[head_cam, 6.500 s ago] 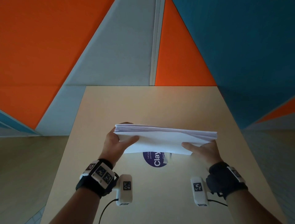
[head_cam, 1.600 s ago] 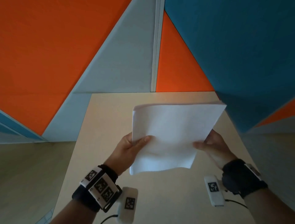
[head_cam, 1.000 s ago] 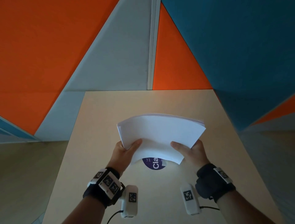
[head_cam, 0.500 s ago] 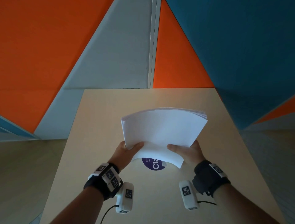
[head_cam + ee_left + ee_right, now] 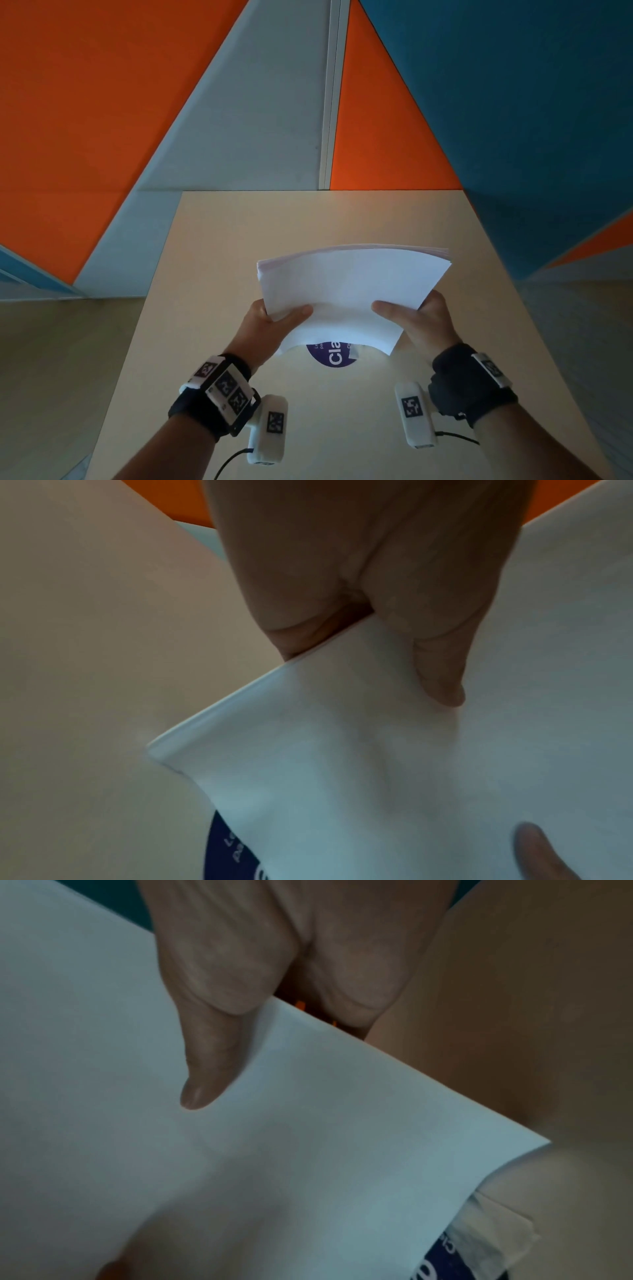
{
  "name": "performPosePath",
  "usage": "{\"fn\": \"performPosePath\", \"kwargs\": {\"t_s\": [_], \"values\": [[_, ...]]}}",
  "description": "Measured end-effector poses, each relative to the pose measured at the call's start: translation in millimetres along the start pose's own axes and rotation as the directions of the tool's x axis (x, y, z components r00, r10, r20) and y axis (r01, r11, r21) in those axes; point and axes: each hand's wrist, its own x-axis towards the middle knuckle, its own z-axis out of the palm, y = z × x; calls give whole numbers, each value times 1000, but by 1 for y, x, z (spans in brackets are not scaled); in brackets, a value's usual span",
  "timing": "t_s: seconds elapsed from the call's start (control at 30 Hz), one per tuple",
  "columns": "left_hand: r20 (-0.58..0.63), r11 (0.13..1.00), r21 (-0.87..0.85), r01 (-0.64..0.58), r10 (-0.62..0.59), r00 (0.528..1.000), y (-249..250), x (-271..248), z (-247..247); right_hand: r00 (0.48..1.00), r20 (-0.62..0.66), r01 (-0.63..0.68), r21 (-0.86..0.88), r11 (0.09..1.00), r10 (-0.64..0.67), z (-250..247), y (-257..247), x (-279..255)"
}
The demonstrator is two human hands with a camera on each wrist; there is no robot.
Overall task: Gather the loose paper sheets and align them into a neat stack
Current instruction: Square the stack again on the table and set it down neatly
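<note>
Sheets (image 5: 349,291) are sitting gathered above the bench (image 5: 212,274), left hand (image 5: 263,329) and right hand (image 5: 419,322) each pinching a near corner; far edges are fanning, so squaring is probably remaining.

Left hand (image 5: 265,323) and right hand (image 5: 423,320) were held forward, thumbs laid on top, fingers curled beneath, both pinching the paper stack (image 5: 349,291). Forearms were extended, wrists strapped.

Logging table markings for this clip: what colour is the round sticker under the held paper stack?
Dark blue-purple with white lettering; the round sticker shows best in the head view, partly hidden by the paper stack.
</note>
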Motion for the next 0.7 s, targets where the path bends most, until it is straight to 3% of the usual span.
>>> {"fn": "performPosePath", "kwargs": {"t_s": [0.37, 0.7], "values": [[-67, 999, 23, 36, -34, 997, -12, 2, 3, 997, 39, -63, -113, 992, 68, 1, 31, 0], [-126, 976, 151, 154, -135, 983, -35, 5, 4, 996, 20, -80, -200, 977, 86, 2, 48, -2]]}}
